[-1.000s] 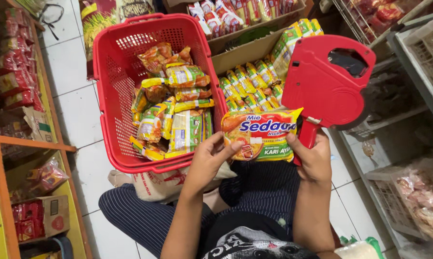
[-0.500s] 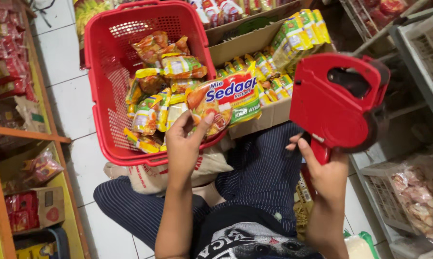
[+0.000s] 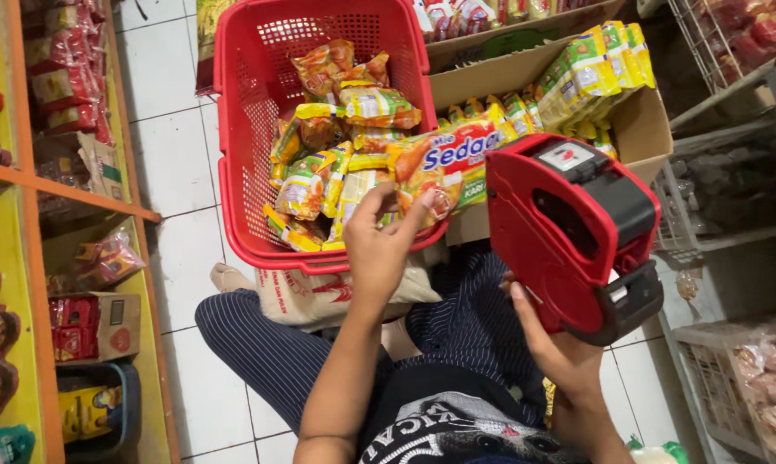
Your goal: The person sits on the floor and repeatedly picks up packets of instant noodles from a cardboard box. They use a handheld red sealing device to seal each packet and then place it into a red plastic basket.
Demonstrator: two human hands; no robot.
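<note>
My left hand [image 3: 379, 245] holds a noodle packet [image 3: 444, 163] with a red, green and yellow wrapper over the right rim of a red plastic basket [image 3: 238, 129]. The basket holds several similar noodle packets [image 3: 336, 146]. My right hand [image 3: 560, 344] grips a red price-label gun [image 3: 568, 236], raised to the right of the packet and apart from it. I sit on the floor with my legs in striped trousers [image 3: 259, 344] under the basket.
A cardboard box [image 3: 641, 129] with several upright noodle packets stands right of the basket. Yellow and orange shelves [image 3: 27, 189] with packaged goods run along the left. Wire racks [image 3: 723, 198] stand at the right. White floor tiles [image 3: 173, 163] lie between.
My left hand carried the noodle packet from beside the label gun leftward over the basket's rim. The right hand with the label gun came away from the packet and rose closer to the camera.
</note>
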